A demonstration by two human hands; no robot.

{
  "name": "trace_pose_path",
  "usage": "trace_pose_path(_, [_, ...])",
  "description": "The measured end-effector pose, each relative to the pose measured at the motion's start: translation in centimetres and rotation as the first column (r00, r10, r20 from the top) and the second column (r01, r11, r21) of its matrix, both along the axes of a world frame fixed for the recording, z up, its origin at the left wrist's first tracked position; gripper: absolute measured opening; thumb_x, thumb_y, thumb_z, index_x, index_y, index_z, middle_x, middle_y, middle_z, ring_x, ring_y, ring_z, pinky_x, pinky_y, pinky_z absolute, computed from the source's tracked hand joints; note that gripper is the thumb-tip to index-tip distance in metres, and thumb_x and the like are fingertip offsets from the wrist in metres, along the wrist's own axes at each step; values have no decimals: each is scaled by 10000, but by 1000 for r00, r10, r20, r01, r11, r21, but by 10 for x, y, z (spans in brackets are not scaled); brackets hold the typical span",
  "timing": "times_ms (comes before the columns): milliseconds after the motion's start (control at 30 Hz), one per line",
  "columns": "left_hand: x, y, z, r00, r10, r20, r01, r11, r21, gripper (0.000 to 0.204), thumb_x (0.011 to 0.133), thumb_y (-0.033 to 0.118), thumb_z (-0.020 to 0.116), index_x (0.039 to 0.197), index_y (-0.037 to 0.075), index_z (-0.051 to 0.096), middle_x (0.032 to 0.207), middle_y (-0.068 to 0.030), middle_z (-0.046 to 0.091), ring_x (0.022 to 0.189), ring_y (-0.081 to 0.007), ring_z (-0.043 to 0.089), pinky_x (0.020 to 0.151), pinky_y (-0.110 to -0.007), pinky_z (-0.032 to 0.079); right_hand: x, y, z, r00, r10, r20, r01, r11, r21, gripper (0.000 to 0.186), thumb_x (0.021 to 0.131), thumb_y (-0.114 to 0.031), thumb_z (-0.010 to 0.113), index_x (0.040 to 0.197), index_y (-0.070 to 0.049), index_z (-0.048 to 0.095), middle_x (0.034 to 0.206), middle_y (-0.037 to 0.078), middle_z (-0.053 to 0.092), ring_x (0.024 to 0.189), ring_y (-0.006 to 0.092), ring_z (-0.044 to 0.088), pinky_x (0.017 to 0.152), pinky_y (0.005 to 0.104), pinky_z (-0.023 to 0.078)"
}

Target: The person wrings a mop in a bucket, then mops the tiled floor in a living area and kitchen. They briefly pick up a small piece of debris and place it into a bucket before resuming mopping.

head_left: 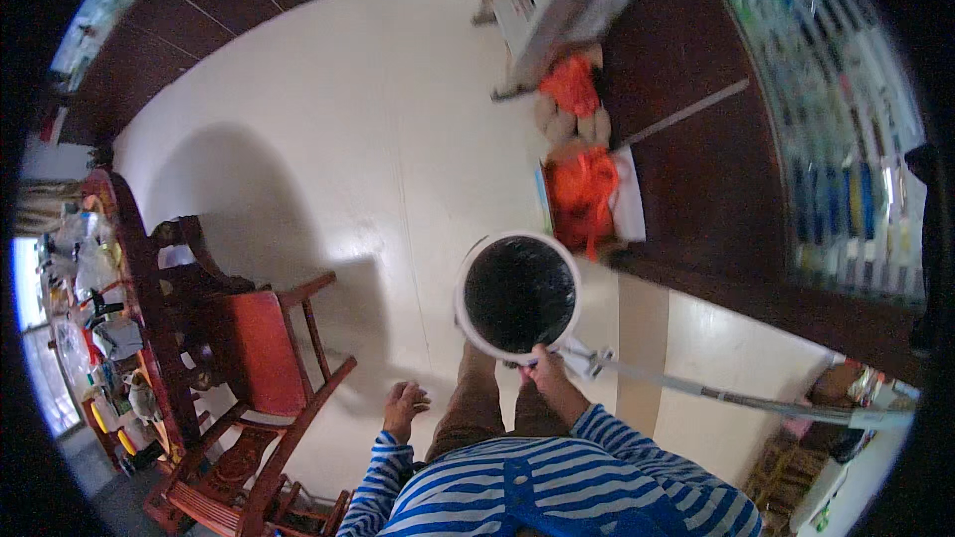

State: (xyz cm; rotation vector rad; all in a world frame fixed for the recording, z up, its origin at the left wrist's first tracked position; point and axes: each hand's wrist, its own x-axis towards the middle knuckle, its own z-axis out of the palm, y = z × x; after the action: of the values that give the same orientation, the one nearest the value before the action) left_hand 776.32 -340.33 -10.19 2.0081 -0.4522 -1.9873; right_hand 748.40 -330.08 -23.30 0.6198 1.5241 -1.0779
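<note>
A round white bin (466, 326) with a black liner (519, 294) inside hangs or stands just in front of my legs. I cannot tell whether its base touches the floor. My right hand (545, 374) grips the near rim of the bin, thumb on the inner edge. Close to that hand, a small pale metallic piece (589, 358) shows against the bin's side. My left hand (406, 406) hangs free to the left of my legs, fingers loosely bent and apart, with nothing in it.
Left stand a red wooden chair (261, 353) and a cluttered table (149, 308). Dark cabinets (686, 169) line the right; orange bags (582, 201) and a stepladder (532, 0) stand beside them. A grey strip (736, 396) runs right from the bin across the pale floor (398, 139).
</note>
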Motion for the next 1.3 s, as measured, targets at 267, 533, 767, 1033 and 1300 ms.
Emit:
trace_pose_path(267, [-98,-195,46,994,0,-113,-38,943,-331,684,836,422,592,1302,9,311,1213,-184,462,1078,-281,507,857,-386,470,-35,-217,108,905,342,-252,-419,818,-394,113,818,-125,568,883,-53,513,686,44,535,525,138,506,404,251,384])
trace_pose_path(533, [-153,-382,76,998,51,-45,-67,851,-521,359,854,206,596,1138,23,476,1048,-159,576,928,-271,593,734,-395,547,-89,-432,128,786,418,-456,-600,695,-397,170,790,-112,593,917,-43,503,684,18,500,483,106,463,394,242,363])
trace_pose_path(767, [-195,-550,82,989,121,-86,-148,822,-549,301,856,144,574,1111,10,486,1030,-153,588,899,-272,604,721,-404,557,-133,-609,147,809,407,-424,-575,695,-430,155,796,-125,624,870,-36,521,703,44,552,490,119,499,406,248,392])
trace_pose_path(1033, [-237,-785,70,989,75,-126,-126,878,-462,270,856,121,569,1088,-2,505,980,-139,603,869,-248,606,722,-373,549,-171,-813,141,773,392,-500,-588,738,-331,241,790,-189,650,920,-23,532,718,64,582,492,137,535,416,270,431])
trace_pose_path(1300, [-289,-1013,59,998,-17,-66,-20,850,-527,263,852,123,559,1066,-16,499,993,-161,594,860,-260,612,727,-371,552,-222,-1028,147,874,334,-352,-470,763,-444,333,833,-269,644,1040,-24,553,937,65,603,746,139,579,536,271,492])
